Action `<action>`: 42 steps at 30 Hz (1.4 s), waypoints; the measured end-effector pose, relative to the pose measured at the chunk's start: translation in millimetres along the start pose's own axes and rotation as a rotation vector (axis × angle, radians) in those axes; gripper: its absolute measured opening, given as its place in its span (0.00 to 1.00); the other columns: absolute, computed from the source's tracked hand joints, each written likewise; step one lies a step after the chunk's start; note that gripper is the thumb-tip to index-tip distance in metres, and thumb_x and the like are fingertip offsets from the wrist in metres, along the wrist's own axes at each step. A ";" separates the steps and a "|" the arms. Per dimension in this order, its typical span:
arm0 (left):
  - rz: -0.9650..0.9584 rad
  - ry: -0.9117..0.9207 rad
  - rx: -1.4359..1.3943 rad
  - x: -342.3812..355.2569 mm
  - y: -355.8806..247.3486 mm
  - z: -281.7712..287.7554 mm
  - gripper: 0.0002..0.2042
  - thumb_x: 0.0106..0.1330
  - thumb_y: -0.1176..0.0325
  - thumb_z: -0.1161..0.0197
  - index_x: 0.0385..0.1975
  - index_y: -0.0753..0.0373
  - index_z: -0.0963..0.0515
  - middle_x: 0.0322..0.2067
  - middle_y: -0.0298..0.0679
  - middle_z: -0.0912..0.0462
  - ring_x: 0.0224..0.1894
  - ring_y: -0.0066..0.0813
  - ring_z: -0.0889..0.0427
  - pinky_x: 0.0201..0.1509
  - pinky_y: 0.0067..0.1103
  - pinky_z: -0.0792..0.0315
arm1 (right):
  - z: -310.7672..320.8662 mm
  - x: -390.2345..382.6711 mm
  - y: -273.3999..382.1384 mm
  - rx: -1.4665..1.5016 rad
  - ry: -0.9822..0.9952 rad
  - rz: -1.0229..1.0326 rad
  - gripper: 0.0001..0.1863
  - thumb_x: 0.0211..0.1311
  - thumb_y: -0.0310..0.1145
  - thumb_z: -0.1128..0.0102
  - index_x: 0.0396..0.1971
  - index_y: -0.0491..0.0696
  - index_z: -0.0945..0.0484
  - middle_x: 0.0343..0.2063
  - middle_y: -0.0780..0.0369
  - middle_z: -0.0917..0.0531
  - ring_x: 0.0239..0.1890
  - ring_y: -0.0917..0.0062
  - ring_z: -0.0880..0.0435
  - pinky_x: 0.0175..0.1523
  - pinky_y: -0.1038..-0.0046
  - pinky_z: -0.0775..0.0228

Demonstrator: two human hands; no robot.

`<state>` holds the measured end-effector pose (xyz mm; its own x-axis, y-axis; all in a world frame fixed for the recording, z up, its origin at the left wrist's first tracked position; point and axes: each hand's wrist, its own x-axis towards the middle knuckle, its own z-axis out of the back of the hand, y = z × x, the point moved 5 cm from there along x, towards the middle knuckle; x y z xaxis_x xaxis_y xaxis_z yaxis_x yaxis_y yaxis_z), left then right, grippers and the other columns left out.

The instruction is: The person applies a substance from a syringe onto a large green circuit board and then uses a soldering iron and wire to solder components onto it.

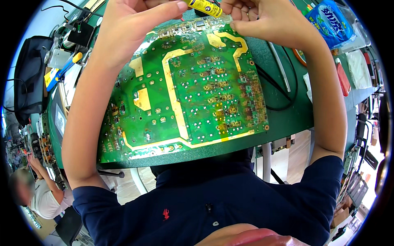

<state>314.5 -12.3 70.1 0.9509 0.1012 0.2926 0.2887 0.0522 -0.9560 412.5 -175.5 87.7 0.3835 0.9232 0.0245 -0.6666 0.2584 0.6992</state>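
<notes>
A large green circuit board [193, 102] with gold traces and stained components lies on the green mat. Above its far edge, my left hand [143, 20] grips the rear part of a yellow tube or syringe [202, 7], its thumb stretched along it. My right hand [258, 24] has thumb and fingers closed around the tube's pale, translucent tip end. What exactly those fingertips pinch is too small to make out. Part of the left hand's fingers is cut off by the upper edge.
Tools, including yellow-and-blue handled ones [67, 67], and a black bag [30, 76] crowd the left. At right are a blue packet [332, 24], red object [342, 78], metal rod [281, 69] and black cable [275, 108]. A co-worker [47, 197] sits at lower left.
</notes>
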 end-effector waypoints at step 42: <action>-0.023 -0.118 -0.066 1.5 2.5 15.3 0.13 0.60 0.79 0.34 0.43 0.66 0.26 0.37 0.41 0.17 0.38 0.26 0.17 0.43 0.19 0.21 | 13.2 0.0 3.6 0.300 -0.162 -0.042 0.07 0.51 0.24 0.36 0.30 0.38 0.20 0.25 0.67 0.19 0.27 0.90 0.23 0.35 0.89 0.30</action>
<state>315.0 3.2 68.5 0.9253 0.2167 0.3113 0.3208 -0.0095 -0.9471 418.6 -178.4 99.7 0.5192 0.8502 0.0877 -0.4394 0.1775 0.8806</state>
